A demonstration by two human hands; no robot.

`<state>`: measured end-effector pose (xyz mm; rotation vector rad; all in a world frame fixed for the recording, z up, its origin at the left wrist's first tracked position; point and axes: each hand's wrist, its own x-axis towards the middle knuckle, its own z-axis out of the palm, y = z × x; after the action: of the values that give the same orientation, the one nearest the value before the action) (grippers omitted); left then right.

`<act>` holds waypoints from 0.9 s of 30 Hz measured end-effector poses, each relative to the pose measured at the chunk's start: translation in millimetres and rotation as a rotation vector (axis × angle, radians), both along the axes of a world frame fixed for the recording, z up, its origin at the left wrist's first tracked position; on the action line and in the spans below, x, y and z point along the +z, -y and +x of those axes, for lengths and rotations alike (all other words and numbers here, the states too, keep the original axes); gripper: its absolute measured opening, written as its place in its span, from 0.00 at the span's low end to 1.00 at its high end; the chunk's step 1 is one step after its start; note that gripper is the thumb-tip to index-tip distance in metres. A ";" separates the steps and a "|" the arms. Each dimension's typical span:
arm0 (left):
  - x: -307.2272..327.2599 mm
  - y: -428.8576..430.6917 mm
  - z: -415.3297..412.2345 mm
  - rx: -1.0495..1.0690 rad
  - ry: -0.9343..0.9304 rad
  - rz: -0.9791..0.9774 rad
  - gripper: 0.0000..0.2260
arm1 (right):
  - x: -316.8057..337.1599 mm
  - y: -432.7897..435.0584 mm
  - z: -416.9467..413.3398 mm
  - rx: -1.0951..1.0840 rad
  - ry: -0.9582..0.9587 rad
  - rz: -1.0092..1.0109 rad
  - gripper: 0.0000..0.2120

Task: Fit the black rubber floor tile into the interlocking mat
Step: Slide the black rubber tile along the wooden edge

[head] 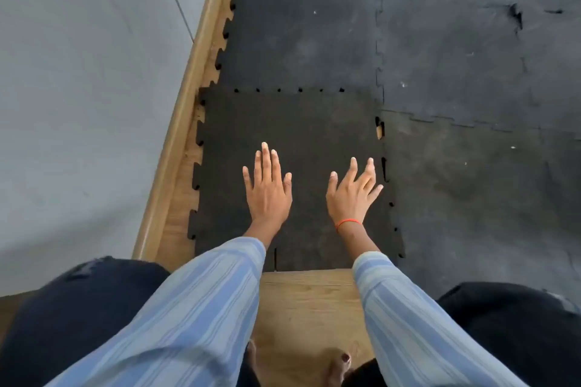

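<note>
The black rubber floor tile (292, 122) lies flat in the near-left corner of the interlocking mat (456, 50). Its far edge meets the neighbouring tile along a toothed seam with small dark gaps. On its right edge a small gap shows wood near the far corner. My left hand (268, 188) is spread, palm down, over the tile's middle. My right hand (352, 193), with an orange band at the wrist, is spread over the tile near its right seam. Neither hand holds anything. Whether the palms touch the tile I cannot tell.
A wooden skirting board (188, 94) and grey wall (78, 88) run along the left. Bare wooden floor (308, 302) shows in front of the tile, between my knees. The mat has a torn spot (515, 14) at the far right.
</note>
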<state>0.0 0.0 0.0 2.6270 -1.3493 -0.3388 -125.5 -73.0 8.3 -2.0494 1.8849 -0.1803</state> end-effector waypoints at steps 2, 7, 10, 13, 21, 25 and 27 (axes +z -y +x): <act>-23.8 2.6 -1.6 0.088 -0.028 0.034 0.27 | -25.4 2.9 -8.0 -0.002 -0.098 0.068 0.29; -75.4 -2.8 7.8 0.124 -0.106 0.139 0.26 | -68.3 24.3 -50.1 -0.032 -0.203 0.199 0.42; -88.1 -8.0 12.8 0.130 -0.156 0.164 0.25 | -72.9 32.8 -57.7 -0.013 -0.226 0.217 0.49; -93.1 -12.0 18.8 0.130 -0.133 0.160 0.27 | -74.4 44.5 -62.4 0.006 -0.237 0.196 0.55; -86.1 -11.4 61.3 0.498 -0.219 0.183 0.41 | -75.5 50.0 -69.5 0.037 -0.258 0.133 0.60; -84.2 -13.4 72.1 0.579 -0.266 0.149 0.50 | -70.9 46.8 -69.5 0.052 -0.297 0.114 0.59; -83.7 -11.5 76.7 0.581 -0.265 0.156 0.52 | -68.8 46.6 -71.8 0.075 -0.295 0.107 0.58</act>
<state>76.7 11.5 -83.7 2.8145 -0.4631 -0.6871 -197.4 -119.6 -60.5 -2.1633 1.9289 0.2499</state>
